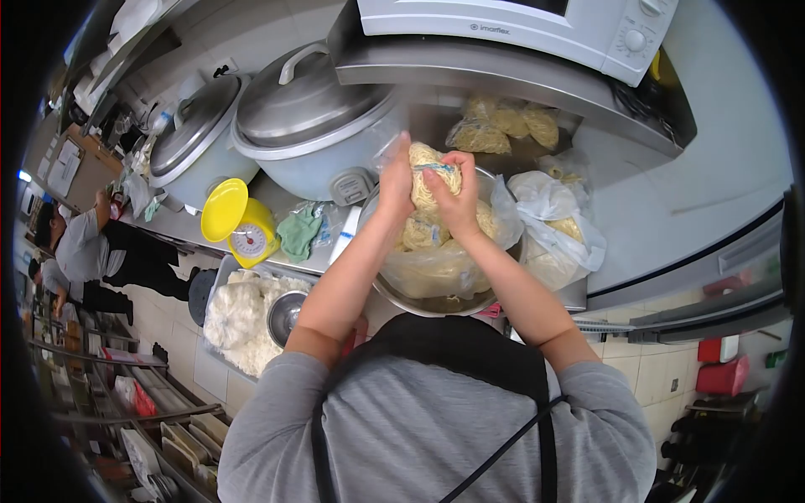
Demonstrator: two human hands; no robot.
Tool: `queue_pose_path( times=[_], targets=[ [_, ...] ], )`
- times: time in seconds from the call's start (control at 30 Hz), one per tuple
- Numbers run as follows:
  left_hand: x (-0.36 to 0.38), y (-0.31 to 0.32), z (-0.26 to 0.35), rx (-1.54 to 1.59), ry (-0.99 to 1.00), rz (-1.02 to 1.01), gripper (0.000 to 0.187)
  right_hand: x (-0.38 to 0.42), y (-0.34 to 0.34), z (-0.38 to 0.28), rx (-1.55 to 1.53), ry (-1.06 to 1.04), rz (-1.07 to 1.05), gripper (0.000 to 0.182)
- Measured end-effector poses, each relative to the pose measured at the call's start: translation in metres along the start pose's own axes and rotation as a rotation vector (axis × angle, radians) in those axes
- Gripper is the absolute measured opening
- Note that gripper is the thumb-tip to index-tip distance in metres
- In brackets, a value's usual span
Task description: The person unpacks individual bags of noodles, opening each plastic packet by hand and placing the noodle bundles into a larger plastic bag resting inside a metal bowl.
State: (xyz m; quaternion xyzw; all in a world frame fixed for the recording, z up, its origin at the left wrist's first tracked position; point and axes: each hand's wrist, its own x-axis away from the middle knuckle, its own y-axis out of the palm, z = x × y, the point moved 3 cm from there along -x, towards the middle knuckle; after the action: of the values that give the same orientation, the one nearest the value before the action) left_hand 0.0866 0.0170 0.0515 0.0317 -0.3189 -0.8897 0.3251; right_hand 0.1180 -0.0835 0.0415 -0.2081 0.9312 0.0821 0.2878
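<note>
Between my two hands is a bundle of pale noodles in a clear bag with bluish marks, held above a big metal bowl. My left hand presses along the bundle's left side. My right hand wraps its right side, fingers curled over it. Below them, the metal bowl is lined with a clear plastic bag holding more noodle bundles. Right beside the bowl stands a tied white plastic bag with yellowish contents.
Two lidded cookers, a yellow scale and a green cloth line the left counter. Bagged noodles lie under the microwave shelf. Below left is a tub of white food with a metal bowl. Two people stand far left.
</note>
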Motion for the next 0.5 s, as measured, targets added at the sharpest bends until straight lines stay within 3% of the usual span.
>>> queue_pose_path(
  times=[0.07, 0.13, 0.17, 0.23, 0.27, 0.3, 0.37, 0.4, 0.43, 0.5],
  targets=[
    [-0.008, -0.006, 0.000, -0.035, -0.022, 0.042, 0.027, 0.002, -0.003, 0.012, -0.085, 0.032, 0.001, 0.042],
    [-0.020, -0.012, 0.005, -0.329, 0.205, -0.065, 0.025, -0.003, -0.003, 0.005, 0.128, -0.077, -0.158, 0.049],
    [-0.026, -0.018, 0.003, -0.328, 0.206, -0.064, 0.025, -0.007, -0.002, 0.004, 0.128, -0.077, -0.160, 0.049],
    [-0.014, -0.007, 0.011, -1.135, 0.933, -0.265, 0.024, -0.020, 0.001, -0.010, 0.367, -0.287, -0.167, 0.042],
    [-0.014, -0.007, 0.008, -1.136, 0.927, -0.266, 0.024, -0.026, 0.002, -0.001, 0.302, -0.298, -0.193, 0.030],
    [-0.016, -0.007, 0.004, -1.284, 0.958, -0.241, 0.024, -0.032, 0.003, 0.001, 0.303, -0.294, -0.191, 0.030],
    [-0.020, -0.006, -0.006, -1.580, 1.014, -0.184, 0.027, -0.041, 0.006, 0.011, 0.172, 0.019, -0.238, 0.023],
    [-0.019, -0.010, -0.014, -1.580, 1.007, -0.182, 0.027, -0.041, 0.017, 0.009, 0.176, -0.089, -0.265, 0.022],
    [-0.019, -0.015, -0.022, -1.620, 0.948, -0.197, 0.029, -0.040, 0.022, 0.009, 0.174, -0.085, -0.267, 0.022],
    [-0.022, -0.018, -0.025, -1.788, 0.769, -0.255, 0.039, -0.041, 0.027, 0.014, 0.020, 0.181, -0.284, 0.017]
  ],
)
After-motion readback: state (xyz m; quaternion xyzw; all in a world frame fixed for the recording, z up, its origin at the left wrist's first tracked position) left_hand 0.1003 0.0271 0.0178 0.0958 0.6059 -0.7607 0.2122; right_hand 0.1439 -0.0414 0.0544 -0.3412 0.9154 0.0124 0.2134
